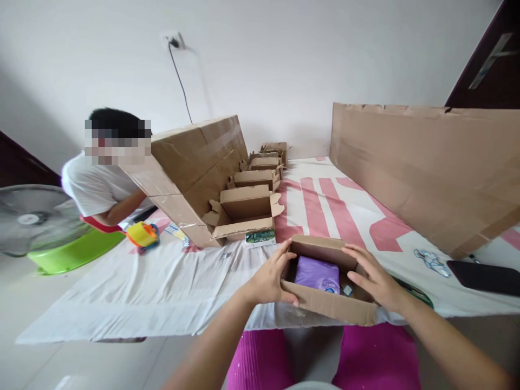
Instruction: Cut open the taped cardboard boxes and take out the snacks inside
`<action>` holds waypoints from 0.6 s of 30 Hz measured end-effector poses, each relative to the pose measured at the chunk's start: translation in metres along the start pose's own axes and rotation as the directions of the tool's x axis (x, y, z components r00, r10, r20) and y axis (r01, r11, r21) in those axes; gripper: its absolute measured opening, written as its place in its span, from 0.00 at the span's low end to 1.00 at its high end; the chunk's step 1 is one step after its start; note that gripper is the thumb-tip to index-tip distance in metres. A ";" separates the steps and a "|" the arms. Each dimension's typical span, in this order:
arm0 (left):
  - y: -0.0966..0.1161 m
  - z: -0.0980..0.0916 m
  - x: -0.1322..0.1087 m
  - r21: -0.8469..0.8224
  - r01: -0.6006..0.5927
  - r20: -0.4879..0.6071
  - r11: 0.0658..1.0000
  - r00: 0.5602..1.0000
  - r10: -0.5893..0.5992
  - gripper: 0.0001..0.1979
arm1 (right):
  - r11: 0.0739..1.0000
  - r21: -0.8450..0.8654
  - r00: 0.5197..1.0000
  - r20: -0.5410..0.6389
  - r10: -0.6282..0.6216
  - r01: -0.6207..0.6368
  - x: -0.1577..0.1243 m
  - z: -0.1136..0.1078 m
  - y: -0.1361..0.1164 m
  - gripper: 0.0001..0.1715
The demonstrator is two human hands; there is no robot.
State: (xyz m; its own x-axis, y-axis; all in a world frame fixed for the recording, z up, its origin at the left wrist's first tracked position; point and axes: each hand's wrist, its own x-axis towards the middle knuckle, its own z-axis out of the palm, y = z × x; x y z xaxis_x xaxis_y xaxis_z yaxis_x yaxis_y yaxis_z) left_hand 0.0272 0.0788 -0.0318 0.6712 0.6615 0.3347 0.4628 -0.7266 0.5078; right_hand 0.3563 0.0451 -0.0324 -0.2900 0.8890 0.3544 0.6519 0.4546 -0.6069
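Note:
A small open cardboard box lies at the table's near edge, just above my knees. My left hand grips its left end, fingers over the rim and thumb along the near wall. Around the right end curls my right hand, its fingertips at the rim. Inside the box rests a purple plastic-wrapped packet, and beside it a small pale object whose kind I cannot make out. The box hides part of a dark green item beyond my right wrist.
Several open cardboard boxes line a tall cardboard partition on the left. A green-and-white carton sits before them. Another cardboard panel and a black phone are right. Behind the partition are a person, tape roll and fan.

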 end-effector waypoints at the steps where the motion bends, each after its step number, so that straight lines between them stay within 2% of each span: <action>1: 0.001 0.000 0.000 -0.009 0.013 -0.005 1.000 1.000 -0.013 0.52 | 0.997 -0.074 0.999 -0.031 -0.031 0.028 0.004 -0.005 -0.008 0.23; 3: 0.002 -0.001 0.000 -0.025 0.041 -0.004 0.999 0.999 -0.041 0.49 | 0.975 -0.200 0.991 -0.068 -0.115 0.100 0.014 -0.014 -0.028 0.16; 4: 0.003 -0.001 0.000 -0.032 0.050 -0.001 0.998 0.999 -0.050 0.48 | 0.963 -0.237 0.990 -0.031 -0.140 0.129 0.019 -0.017 -0.039 0.15; 6: 0.004 -0.002 0.001 -0.048 0.057 -0.003 0.997 0.998 -0.058 0.46 | 0.942 -0.296 0.973 0.211 -0.096 0.157 0.031 -0.016 -0.060 0.18; 8: 0.005 -0.001 0.001 -0.063 0.065 -0.016 0.996 0.998 -0.066 0.44 | 0.915 -0.368 0.885 0.464 0.027 0.165 0.042 -0.006 -0.073 0.24; 9: 0.005 0.000 0.000 -0.069 0.073 -0.022 0.995 0.997 -0.074 0.43 | 0.897 -0.408 0.841 0.534 0.084 0.169 0.047 0.001 -0.075 0.27; 11: 0.005 0.002 -0.001 -0.080 0.088 -0.032 0.993 0.995 -0.091 0.42 | 0.868 -0.465 0.799 0.583 0.150 0.176 0.055 0.018 -0.074 0.27; 14: 0.005 0.004 -0.004 -0.090 0.091 -0.043 0.992 0.995 -0.095 0.41 | 0.834 -0.518 0.779 0.596 0.193 0.190 0.064 0.036 -0.069 0.21; 18: 0.004 0.006 -0.005 -0.108 0.089 -0.059 0.990 0.994 -0.096 0.37 | 0.807 -0.554 0.756 0.614 0.228 0.207 0.076 0.040 -0.070 0.13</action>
